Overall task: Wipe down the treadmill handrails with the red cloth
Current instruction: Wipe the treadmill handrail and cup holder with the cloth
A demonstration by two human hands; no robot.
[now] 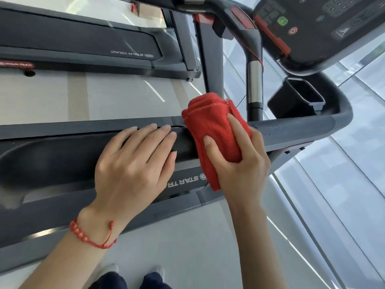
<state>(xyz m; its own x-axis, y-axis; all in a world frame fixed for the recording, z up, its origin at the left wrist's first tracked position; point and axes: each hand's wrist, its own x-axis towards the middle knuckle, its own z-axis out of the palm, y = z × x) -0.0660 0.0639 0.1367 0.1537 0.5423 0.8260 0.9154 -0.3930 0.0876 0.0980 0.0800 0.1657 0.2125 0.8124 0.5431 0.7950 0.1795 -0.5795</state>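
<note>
Head view, single frame. The red cloth (210, 130), folded into a thick pad, lies draped over the dark handrail (291, 130) just right of frame centre. Its long axis runs from upper centre down toward lower centre, crosswise to the rail.

The handrail's long axis runs left to right across the middle of the frame, then curves up at the right edge toward the console (325, 28) in the upper right.

The right hand (239, 163) grips the cloth from below and to the right, with its fingers curled over the top of the pad and pressing it onto the rail. The left hand (135, 163) lies just left of the cloth, fingers straight and flat on the rail, holding nothing; its fingertips are near the cloth's left edge, and contact cannot be confirmed.

Judgement: wiping is in progress. Bare rail extends right of the cloth toward the bend, so a stroke along the rail's axis, rightward, looks open; leftward the left hand stands in the way and would need to lift.

A red bead bracelet (91, 234) sits on the left wrist.
</note>
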